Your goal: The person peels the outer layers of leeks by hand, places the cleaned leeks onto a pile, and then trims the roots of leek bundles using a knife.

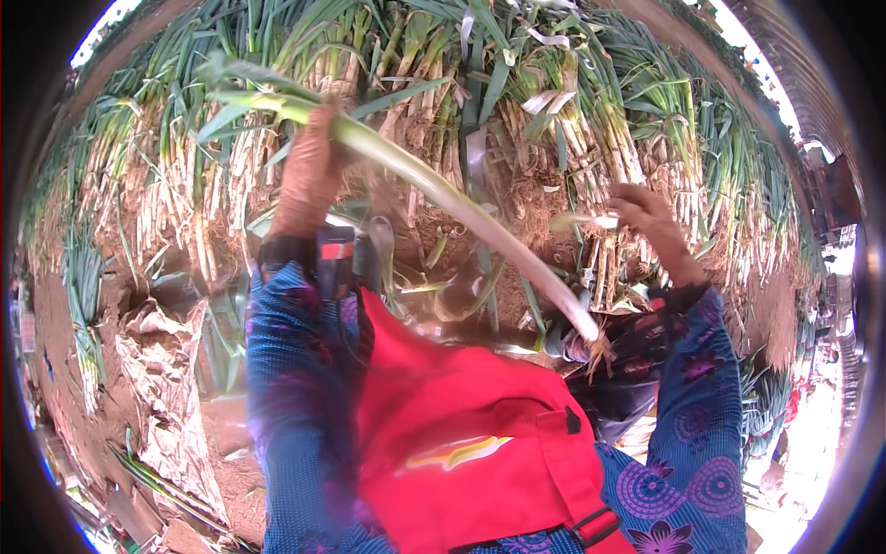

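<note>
A long leek (452, 201) slants across the middle, gripped by my closed left hand (310, 175) near its leafy end. Green leaves trail off at the upper left. Its white shank runs down to the right and ends in brown roots (602, 353) above my lap. My right hand (651, 224) is apart from this leek, fingers bent. At its fingertips a pale, yellowish leaf strip (589, 222) sticks out to the left and looks pinched there. Some of the left hand is blurred by motion.
Leeks (406, 83) in dense rows stand beyond my hands, roots toward me. Crumpled sacking (166, 379) and a small leek bundle (85, 314) lie on the soil at left. Loose leaves (443, 286) litter the ground before my red apron (461, 397).
</note>
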A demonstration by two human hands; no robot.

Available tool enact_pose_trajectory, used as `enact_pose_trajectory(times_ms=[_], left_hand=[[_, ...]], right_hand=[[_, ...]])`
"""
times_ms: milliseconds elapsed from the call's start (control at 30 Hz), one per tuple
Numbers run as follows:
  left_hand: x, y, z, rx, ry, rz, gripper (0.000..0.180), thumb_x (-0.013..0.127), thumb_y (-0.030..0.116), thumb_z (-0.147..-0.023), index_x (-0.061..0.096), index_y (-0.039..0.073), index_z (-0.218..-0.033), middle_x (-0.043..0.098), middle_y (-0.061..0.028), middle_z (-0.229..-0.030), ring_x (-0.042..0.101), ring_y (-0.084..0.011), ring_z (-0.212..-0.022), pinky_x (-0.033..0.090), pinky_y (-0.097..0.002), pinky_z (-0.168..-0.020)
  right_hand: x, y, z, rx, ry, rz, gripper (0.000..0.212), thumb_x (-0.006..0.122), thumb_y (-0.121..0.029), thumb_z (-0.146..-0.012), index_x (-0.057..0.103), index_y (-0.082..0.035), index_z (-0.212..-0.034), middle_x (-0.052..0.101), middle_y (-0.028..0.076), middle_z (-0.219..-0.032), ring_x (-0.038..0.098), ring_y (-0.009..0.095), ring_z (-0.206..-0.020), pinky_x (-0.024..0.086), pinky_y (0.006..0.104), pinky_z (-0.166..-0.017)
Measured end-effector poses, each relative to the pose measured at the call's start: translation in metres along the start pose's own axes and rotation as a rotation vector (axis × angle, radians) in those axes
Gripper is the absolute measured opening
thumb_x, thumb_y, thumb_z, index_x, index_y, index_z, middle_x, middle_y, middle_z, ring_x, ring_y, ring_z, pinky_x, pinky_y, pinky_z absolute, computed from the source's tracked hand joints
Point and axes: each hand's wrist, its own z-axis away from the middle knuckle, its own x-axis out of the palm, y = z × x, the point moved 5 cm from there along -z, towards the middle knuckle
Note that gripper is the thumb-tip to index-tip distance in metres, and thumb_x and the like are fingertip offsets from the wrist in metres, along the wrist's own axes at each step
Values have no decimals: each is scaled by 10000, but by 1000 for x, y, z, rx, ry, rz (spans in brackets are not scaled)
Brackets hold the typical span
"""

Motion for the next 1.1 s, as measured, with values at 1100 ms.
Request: enact_pose_trajectory(times_ms=[1100], left_hand=[[80, -45, 30, -186, -431, 101, 392, 538, 401, -925, 520, 67, -1129, 584, -70, -979, 574, -277, -999, 434, -464, -912]], right_hand=[[147, -12, 21, 131, -576, -594, 177, 533, -117, -834, 623, -1, -933, 580, 6, -737, 513, 47, -618, 403, 202, -532]])
